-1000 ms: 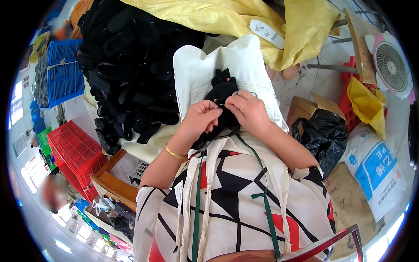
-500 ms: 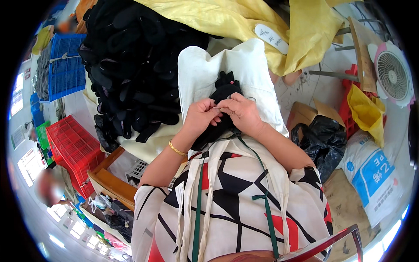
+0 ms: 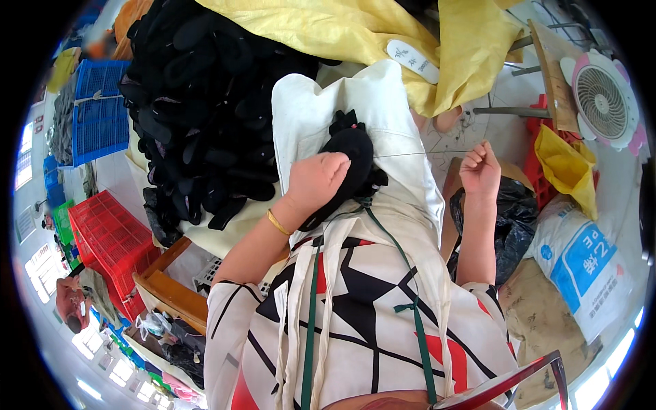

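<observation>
Right hand [image 3: 480,171] out, thread [image 3: 420,154] taut

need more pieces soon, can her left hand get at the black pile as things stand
Probably yes: the black pile lies right beside the left hand with nothing between them, but that hand is pressed on the black piece on her lap.

The left hand [image 3: 316,179] covered much of the black shoe piece [image 3: 352,154] — its lower part was hidden. The needle in the right hand [image 3: 480,169] was too small to see — only the thin thread [image 3: 417,153] showed.
</observation>
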The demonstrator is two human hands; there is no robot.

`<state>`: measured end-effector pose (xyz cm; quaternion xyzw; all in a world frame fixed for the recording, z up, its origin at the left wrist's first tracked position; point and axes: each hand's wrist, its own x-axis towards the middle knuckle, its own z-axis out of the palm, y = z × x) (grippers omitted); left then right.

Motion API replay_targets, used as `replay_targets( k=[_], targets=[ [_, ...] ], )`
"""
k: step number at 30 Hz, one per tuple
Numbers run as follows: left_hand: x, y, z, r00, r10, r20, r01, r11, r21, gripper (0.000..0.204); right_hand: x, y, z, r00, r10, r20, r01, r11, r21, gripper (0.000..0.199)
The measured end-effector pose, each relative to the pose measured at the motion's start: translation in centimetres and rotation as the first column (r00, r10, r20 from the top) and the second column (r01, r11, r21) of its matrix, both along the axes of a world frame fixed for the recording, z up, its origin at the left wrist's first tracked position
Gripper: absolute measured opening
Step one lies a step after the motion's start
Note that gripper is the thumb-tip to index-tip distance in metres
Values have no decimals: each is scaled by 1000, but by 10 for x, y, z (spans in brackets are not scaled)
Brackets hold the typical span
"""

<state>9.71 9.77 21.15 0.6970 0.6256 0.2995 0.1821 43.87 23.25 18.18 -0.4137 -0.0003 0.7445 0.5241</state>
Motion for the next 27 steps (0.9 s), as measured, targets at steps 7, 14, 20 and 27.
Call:
replay_targets(
  k=[7,14,20,27],
  targets=[
    [-12,9,-8,919,137,369,-39,965,-259,10,-9,-13,-12,990,-110,84,111,994,-11,14],
    [-18,14,-17,902,122,413,-27,973,-227,12,-8,-3,-20,996,-66,65,63,997,51,14],
    [-23,22,-25,874,178,451,-44,955,-292,11,-5,2,-41,996,-88,32,86,995,56,14],
    [-17,26,-18,891,162,424,-79,975,-208,10,-10,13,-50,987,-152,57,149,988,46,16]
  ],
)
